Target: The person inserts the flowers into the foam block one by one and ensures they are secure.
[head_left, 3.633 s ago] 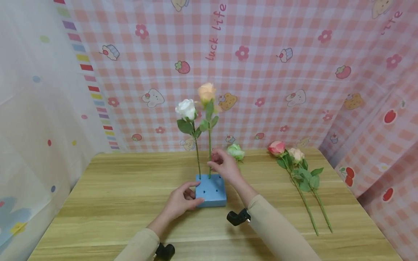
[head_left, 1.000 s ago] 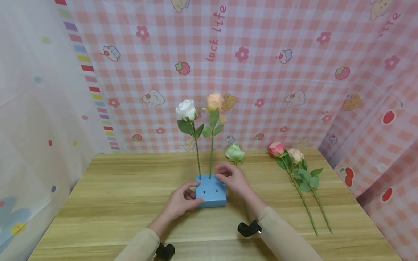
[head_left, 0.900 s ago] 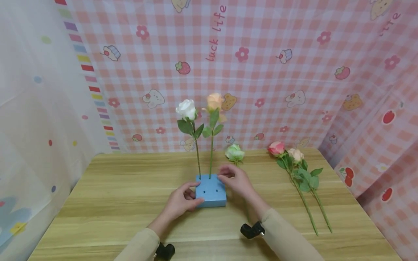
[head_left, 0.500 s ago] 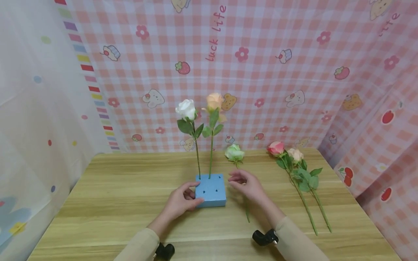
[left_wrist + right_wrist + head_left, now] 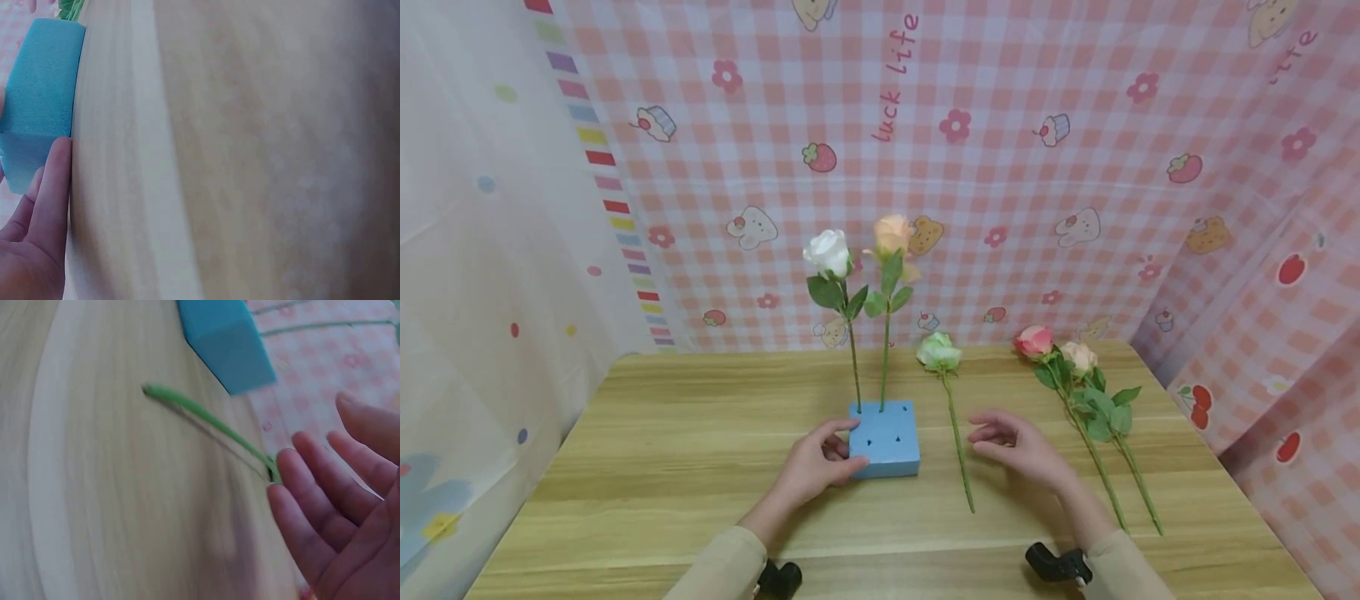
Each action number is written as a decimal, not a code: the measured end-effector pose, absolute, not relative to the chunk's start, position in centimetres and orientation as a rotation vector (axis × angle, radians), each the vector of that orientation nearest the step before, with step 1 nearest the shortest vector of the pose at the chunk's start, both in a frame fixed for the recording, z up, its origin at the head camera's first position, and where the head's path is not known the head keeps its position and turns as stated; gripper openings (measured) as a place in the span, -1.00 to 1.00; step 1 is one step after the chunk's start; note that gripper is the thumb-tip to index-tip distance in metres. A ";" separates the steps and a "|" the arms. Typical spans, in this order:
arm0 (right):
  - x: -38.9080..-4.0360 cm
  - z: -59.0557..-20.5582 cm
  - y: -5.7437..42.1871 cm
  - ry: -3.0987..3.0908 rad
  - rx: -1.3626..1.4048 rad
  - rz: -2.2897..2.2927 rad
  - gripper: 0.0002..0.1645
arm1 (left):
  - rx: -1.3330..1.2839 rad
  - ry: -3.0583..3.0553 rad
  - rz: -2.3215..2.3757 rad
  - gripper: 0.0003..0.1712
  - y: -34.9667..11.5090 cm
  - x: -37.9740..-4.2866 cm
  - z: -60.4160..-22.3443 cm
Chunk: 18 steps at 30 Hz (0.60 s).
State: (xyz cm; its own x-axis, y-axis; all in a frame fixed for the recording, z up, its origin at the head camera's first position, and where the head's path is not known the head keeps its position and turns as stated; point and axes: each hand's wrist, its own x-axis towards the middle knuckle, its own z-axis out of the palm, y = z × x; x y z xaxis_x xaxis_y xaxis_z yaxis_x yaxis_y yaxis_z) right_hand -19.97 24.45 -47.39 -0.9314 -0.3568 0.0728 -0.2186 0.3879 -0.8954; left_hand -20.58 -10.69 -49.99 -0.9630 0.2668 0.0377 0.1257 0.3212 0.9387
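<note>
My left hand (image 5: 812,462) grips the left side of a blue foam block (image 5: 886,437), thumb at the front and forefinger at the back corner. In the left wrist view its fingers (image 5: 53,194) lie along the block's side. A white rose (image 5: 827,252) and a peach-orange rose (image 5: 892,236) stand upright in the block's back holes; more small holes show in its top. My right hand (image 5: 1022,450) holds nothing, fingers loosely bent, just right of a green rose (image 5: 939,352) lying on the table. In the right wrist view that rose's stem (image 5: 206,415) runs up to the fingertips.
Right of my right hand, a pink rose (image 5: 1035,342) and a pale peach rose (image 5: 1079,357) lie side by side on the wooden table (image 5: 700,433). A pink checked cloth (image 5: 1015,183) hangs behind the table's back edge.
My right hand has let go of the peach-orange rose's stem and moved right, past the green rose. The peach-orange rose now sits lower and farther right. My left hand stays on the foam block.
</note>
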 end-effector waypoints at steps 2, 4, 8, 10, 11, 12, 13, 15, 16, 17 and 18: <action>-19.5 -47.2 25.6 2.495 -0.520 -1.578 -0.46 | 0.367 2.451 1.721 -0.31 -10.7 -20.6 -49.9; -19.1 -47.0 26.7 2.476 -0.526 -1.575 -0.45 | 0.364 2.451 1.720 -0.32 -10.6 -20.5 -49.9; -18.4 -46.5 28.7 2.491 -0.532 -1.532 -0.46 | 0.361 2.455 1.720 -0.32 -10.6 -20.5 -49.9; -18.0 -46.3 29.5 2.507 -0.532 -1.503 -0.46 | 0.360 2.459 1.718 -0.32 -10.6 -20.5 -49.9; -17.8 -46.1 29.9 2.516 -0.533 -1.493 -0.46 | 0.359 2.463 1.714 -0.32 -10.6 -20.6 -49.9; -17.7 -46.0 30.3 2.520 -0.531 -1.487 -0.46 | 0.358 2.463 1.712 -0.32 -10.6 -20.6 -50.0; -17.5 -45.8 30.6 2.524 -0.524 -1.480 -0.45 | 0.358 2.466 1.709 -0.32 -10.6 -20.6 -50.0; -17.2 -45.6 31.4 2.534 -0.499 -1.469 -0.44 | 0.356 2.464 1.704 -0.32 -10.6 -20.6 -50.0; -17.1 -45.4 31.7 2.536 -0.483 -1.469 -0.44 | 0.357 2.465 1.700 -0.32 -10.6 -20.6 -50.0; -16.9 -45.4 32.1 2.544 -0.464 -1.465 -0.43 | 0.356 2.461 1.701 -0.32 -10.6 -20.6 -50.0; -16.8 -45.3 32.4 2.549 -0.444 -1.464 -0.42 | 0.355 2.457 1.702 -0.32 -10.6 -20.6 -49.9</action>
State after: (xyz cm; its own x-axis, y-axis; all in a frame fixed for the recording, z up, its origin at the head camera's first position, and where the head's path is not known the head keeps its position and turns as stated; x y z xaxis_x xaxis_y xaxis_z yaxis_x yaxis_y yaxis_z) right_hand -16.81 32.38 -45.29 -0.9416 -0.3368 0.0019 -0.1713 0.4741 -0.8637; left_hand -20.61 -10.64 -49.92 -0.9636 0.2661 0.0257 0.1174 0.3352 0.9348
